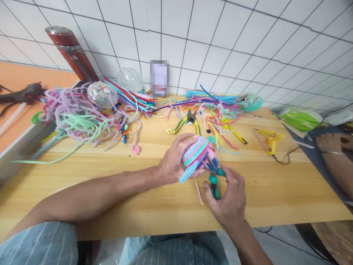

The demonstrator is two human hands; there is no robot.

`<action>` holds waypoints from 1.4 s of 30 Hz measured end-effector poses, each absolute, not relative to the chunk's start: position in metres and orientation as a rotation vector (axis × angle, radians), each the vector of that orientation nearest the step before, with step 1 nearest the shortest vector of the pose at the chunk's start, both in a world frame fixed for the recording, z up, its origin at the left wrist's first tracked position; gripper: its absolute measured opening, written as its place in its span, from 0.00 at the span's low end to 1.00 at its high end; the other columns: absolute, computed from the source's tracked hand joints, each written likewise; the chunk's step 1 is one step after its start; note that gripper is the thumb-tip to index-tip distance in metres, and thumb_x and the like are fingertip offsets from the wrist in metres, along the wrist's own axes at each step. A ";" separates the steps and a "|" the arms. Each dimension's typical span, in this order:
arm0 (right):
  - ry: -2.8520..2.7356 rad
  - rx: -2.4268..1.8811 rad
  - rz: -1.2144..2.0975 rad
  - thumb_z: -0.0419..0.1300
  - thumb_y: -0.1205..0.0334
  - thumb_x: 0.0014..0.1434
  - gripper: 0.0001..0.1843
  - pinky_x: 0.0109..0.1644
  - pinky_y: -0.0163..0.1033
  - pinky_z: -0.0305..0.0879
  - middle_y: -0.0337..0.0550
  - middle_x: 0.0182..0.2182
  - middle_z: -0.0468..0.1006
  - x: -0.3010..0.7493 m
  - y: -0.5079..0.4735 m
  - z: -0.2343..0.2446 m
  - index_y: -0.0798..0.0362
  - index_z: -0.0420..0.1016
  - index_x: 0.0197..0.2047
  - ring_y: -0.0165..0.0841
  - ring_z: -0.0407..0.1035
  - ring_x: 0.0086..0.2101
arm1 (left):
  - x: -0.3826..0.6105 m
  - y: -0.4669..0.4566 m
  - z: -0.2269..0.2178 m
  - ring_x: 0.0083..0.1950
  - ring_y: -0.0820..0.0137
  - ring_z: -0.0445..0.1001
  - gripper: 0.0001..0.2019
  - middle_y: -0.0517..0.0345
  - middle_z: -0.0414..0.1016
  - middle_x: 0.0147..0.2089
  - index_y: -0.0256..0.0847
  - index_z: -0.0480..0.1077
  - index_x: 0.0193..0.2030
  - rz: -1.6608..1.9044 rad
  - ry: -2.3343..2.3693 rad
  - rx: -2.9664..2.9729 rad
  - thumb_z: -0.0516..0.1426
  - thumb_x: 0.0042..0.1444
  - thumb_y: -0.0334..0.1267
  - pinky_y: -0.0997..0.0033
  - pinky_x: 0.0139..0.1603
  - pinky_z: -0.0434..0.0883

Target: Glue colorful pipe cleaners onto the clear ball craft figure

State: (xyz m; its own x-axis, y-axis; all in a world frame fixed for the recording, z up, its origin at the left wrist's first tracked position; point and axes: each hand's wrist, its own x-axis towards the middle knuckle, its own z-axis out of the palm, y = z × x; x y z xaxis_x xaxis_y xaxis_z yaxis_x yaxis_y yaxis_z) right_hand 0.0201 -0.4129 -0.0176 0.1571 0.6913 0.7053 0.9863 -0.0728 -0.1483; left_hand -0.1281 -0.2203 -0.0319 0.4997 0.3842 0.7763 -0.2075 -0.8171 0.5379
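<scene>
My left hand [172, 162] is wrapped round a striped pink, blue and mint bundle of fuzzy pipe cleaners [196, 151], held just above the wooden table [132, 206]. A light blue coiled piece [189, 172] sticks out from its lower side. In my right hand [230, 195] is a pair of teal-and-black handled pliers [213, 184], fingers closed about the handles. The plier jaws are parted and reach the bundle's right side, near a dark blue part [215, 161]. Whether they grip anything cannot be made out. A short pink pipe cleaner piece [200, 194] lies below.
Yellow-green cutters [190, 119], a yellow glue gun [271, 141] with a cord and a yellow craft knife [235, 132] lie beyond my hands. Pipe cleaner heaps [79, 114] and a red flask [72, 53] stand left. Another person's arm [335, 162] rests at the right.
</scene>
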 end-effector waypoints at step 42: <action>-1.596 -1.899 -0.706 0.64 0.59 0.73 0.15 0.37 0.40 0.72 0.48 0.39 0.81 0.016 -0.406 -0.025 0.55 0.74 0.59 0.40 0.78 0.37 | -0.134 -0.230 -0.025 0.75 0.45 0.73 0.47 0.37 0.72 0.71 0.48 0.55 0.80 1.215 0.245 2.208 0.72 0.63 0.57 0.39 0.73 0.75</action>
